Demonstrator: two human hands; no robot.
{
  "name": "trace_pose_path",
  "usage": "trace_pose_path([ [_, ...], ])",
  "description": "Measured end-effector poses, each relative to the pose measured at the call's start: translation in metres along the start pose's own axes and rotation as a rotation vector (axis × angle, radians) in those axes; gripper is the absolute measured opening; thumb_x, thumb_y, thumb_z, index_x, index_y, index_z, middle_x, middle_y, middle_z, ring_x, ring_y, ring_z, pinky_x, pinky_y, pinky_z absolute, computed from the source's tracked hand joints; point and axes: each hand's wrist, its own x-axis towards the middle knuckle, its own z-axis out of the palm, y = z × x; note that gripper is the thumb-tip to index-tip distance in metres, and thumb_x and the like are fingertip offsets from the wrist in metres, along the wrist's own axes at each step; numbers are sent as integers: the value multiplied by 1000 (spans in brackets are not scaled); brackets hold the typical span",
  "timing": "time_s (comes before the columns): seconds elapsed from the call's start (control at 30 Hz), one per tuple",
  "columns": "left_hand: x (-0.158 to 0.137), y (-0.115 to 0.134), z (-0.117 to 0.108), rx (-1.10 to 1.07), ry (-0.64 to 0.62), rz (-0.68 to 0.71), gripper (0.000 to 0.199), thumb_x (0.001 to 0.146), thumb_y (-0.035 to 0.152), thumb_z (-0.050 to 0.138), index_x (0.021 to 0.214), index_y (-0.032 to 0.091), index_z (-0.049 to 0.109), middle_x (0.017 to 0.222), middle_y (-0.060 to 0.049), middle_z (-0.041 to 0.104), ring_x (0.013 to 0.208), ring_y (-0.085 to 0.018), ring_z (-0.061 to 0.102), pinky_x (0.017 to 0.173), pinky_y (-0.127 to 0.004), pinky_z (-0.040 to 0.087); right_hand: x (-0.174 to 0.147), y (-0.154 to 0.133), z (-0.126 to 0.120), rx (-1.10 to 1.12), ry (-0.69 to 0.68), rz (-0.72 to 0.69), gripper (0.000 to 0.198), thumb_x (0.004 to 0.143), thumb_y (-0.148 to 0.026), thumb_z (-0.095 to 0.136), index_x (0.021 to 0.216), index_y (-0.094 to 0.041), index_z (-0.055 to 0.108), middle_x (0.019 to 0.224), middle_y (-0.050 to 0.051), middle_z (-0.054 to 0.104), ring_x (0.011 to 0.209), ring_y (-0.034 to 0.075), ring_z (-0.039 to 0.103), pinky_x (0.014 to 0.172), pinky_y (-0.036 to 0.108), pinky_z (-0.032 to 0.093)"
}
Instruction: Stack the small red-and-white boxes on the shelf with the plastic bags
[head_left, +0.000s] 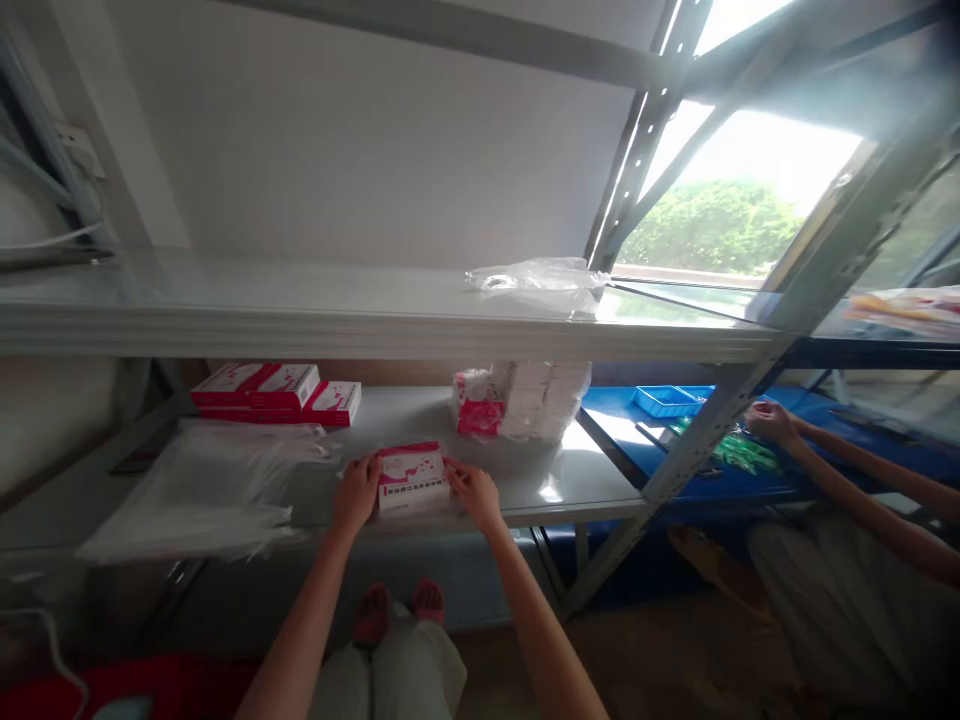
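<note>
Pink-and-white flat cardboard box (411, 478) lies on the grey metal shelf (570, 485), at its front edge. Our left hand (357, 492) and right hand (475, 492) press its ends, each grip holding it; we'd keep pressure even, level.

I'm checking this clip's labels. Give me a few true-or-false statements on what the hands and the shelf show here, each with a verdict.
1. Both of the person's hands, left hand and right hand, are on the pink and white box. True.
2. The box rests on the top shelf. False: it sits on the lower shelf.
3. A stack of red boxes lies at the back left of that shelf. True.
4. The clear plastic bags lie right of the box. False: they lie to its left.
5. Another person's hand is over the blue table on the right. True.
</note>
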Motion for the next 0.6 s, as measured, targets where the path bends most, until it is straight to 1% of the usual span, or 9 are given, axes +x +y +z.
trace_pose_path([
  [0.1, 12, -4, 8, -45, -19, 4, 40, 93, 34, 29, 104, 15, 61, 100, -11, 65, 102, -23, 60, 90, -38, 45, -1, 5, 18, 108, 49, -32, 36, 85, -36, 47, 111, -21, 68, 92, 7, 67, 77, 17, 63, 73, 26, 46],
  [0.17, 22, -7, 11, -67, -44, -6, 39, 93, 31, 26, 95, 15, 62, 98, -11, 66, 101, -22, 60, 90, -35, 45, -3, 12, 28, 200, 85, -73, 38, 86, -36, 45, 112, -18, 67, 100, 8, 65, 84, 17, 63, 79, 27, 47],
  [0.2, 27, -9, 12, -65, -53, -18, 38, 92, 29, 26, 90, 16, 62, 96, -11, 66, 99, -21, 61, 89, -34, 45, -3, 15, 31, 231, 97, -79, 39, 86, -37, 44, 112, -18, 66, 101, 8, 65, 86, 17, 63, 80, 27, 47],
  [0.27, 38, -11, 13, -48, -62, -46, 35, 89, 26, 29, 82, 16, 62, 91, -11, 67, 95, -23, 63, 84, -34, 46, 2, 19, 31, 235, 87, -50, 38, 88, -38, 41, 108, -18, 67, 97, 8, 67, 84, 18, 63, 78, 28, 47],
  [0.37, 53, -11, 13, -38, -91, -62, 29, 85, 24, 36, 70, 18, 60, 81, -10, 68, 85, -25, 65, 75, -33, 47, 25, 16, 25, 132, 16, 5, 37, 91, -36, 37, 104, -21, 68, 88, 5, 70, 78, 18, 64, 73, 27, 47],
  [0.47, 62, -12, 14, -35, -111, -63, 26, 83, 24, 40, 65, 18, 58, 77, -11, 68, 82, -26, 66, 74, -35, 47, 50, 6, 20, -35, -56, -9, 31, 89, -29, 42, 110, -23, 65, 88, 5, 71, 81, 19, 65, 71, 26, 46],
  [0.53, 62, -14, 15, -43, -111, -47, 26, 83, 23, 40, 66, 18, 58, 78, -11, 68, 83, -26, 65, 76, -36, 47, 59, 0, 22, -176, -80, -25, 30, 88, -25, 46, 111, -23, 65, 90, 7, 71, 84, 20, 65, 71, 26, 45],
  [0.6, 57, -16, 15, -67, -113, -12, 25, 84, 23, 39, 72, 17, 60, 81, -10, 68, 84, -24, 65, 79, -36, 47, 58, -2, 25, -289, -79, -45, 30, 88, -23, 46, 112, -23, 64, 91, 8, 70, 84, 21, 65, 70, 26, 45],
])
